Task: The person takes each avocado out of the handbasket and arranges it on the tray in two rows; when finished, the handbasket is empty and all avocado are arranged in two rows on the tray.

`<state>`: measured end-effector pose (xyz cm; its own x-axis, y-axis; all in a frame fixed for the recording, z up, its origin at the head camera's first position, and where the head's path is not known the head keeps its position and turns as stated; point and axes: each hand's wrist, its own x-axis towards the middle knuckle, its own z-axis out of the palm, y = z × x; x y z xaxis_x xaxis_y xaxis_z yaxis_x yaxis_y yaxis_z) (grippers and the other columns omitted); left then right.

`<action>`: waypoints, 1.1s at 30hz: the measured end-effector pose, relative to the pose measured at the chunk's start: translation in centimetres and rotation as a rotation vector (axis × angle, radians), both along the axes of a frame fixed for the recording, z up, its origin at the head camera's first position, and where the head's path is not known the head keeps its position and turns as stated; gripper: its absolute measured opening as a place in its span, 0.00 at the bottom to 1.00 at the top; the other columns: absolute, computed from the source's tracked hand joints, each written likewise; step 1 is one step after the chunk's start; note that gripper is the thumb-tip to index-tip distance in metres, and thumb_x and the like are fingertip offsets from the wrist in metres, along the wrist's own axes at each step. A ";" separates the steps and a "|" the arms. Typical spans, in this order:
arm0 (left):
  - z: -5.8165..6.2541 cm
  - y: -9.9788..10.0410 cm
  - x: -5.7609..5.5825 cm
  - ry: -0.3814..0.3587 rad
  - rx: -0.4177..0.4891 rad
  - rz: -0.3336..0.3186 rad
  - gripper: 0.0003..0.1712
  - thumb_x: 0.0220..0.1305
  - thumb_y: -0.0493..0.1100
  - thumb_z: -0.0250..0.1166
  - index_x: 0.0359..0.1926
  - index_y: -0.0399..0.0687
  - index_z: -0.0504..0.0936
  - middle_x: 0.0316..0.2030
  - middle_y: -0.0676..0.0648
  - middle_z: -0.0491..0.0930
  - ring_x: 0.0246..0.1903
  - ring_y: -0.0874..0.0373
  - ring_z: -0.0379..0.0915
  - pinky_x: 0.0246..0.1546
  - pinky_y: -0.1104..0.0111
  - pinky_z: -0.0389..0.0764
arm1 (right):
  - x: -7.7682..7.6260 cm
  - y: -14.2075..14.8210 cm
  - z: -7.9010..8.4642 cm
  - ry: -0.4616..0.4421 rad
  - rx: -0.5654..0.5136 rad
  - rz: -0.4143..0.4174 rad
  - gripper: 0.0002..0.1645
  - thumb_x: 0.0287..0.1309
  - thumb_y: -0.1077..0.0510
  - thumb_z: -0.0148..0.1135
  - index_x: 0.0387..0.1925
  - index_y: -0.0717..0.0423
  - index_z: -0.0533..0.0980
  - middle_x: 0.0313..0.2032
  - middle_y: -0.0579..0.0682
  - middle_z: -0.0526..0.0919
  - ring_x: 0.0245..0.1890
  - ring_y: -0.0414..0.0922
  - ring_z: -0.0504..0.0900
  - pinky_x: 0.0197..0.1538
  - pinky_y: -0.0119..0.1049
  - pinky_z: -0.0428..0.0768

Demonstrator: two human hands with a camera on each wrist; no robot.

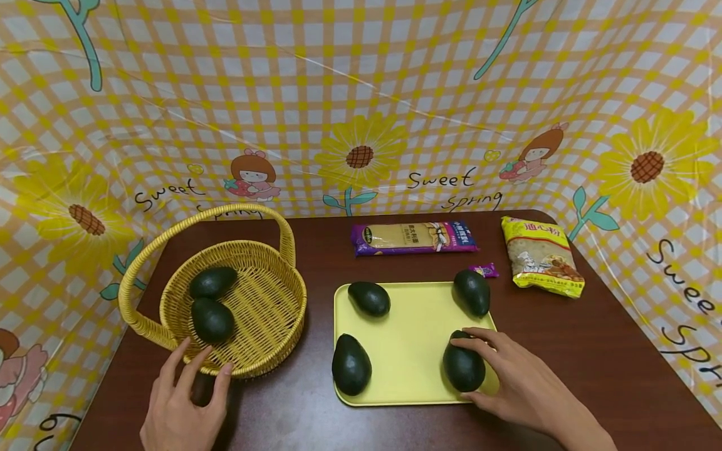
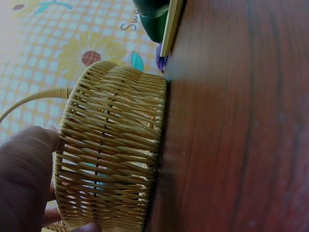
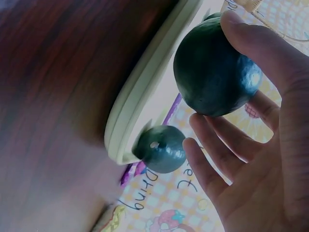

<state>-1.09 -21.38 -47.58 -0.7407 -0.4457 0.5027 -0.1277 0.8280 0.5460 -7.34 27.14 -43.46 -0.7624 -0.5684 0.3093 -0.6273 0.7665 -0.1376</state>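
Observation:
Between the thumb and fingers of my right hand (image 1: 516, 376) is a dark green avocado (image 1: 464, 364), on the right side of the yellow tray (image 1: 414, 351). In the right wrist view, the thumb lies over this avocado (image 3: 207, 67) and fingertips reach its other side. Another three avocados sit at the tray's other corners, one of them (image 1: 472, 292) just beyond my right hand. My left hand (image 1: 183, 401) rests with spread fingers at the near rim of a wicker basket (image 1: 265, 332). Two avocados (image 1: 212, 320) lie inside, toward its left. The left thumb touches the rim in the left wrist view.
A long purple pasta pack (image 1: 414, 238) lies behind the tray, with a small purple packet (image 1: 484, 270) nearby. Farther right is a yellow bag of pasta (image 1: 543, 257). The basket's tall handle (image 1: 163, 241) arches up. A checked cloth (image 1: 361, 75) surrounds the brown table (image 1: 293, 413).

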 end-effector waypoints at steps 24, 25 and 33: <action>0.0 0.1 0.1 0.005 0.004 -0.009 0.25 0.60 0.51 0.82 0.57 0.48 0.91 0.68 0.44 0.80 0.53 0.34 0.81 0.34 0.30 0.80 | 1.1 4.0 -0.2 -0.042 0.065 -0.070 0.55 0.33 0.43 0.94 0.68 0.38 0.78 0.63 0.50 0.80 0.57 0.49 0.84 0.46 0.48 0.88; 0.0 0.1 0.1 0.007 0.003 -0.009 0.25 0.60 0.51 0.82 0.57 0.48 0.91 0.68 0.44 0.80 0.53 0.34 0.81 0.34 0.30 0.80 | 1.1 4.1 -0.2 -0.040 0.066 -0.071 0.55 0.33 0.43 0.94 0.68 0.38 0.78 0.63 0.50 0.80 0.57 0.49 0.84 0.46 0.48 0.88; -0.1 0.1 0.0 0.010 0.003 -0.009 0.25 0.61 0.52 0.81 0.57 0.47 0.91 0.68 0.43 0.80 0.53 0.34 0.81 0.34 0.30 0.80 | 1.0 5.4 -0.6 -0.008 0.065 -0.042 0.60 0.30 0.48 0.95 0.70 0.41 0.76 0.66 0.50 0.78 0.57 0.48 0.81 0.43 0.42 0.87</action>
<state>-1.08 -21.27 -47.65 -0.7397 -0.4404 0.5088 -0.1148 0.8276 0.5495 -6.34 32.57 -44.11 -0.7884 -0.5547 0.2660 -0.5935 0.7996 -0.0915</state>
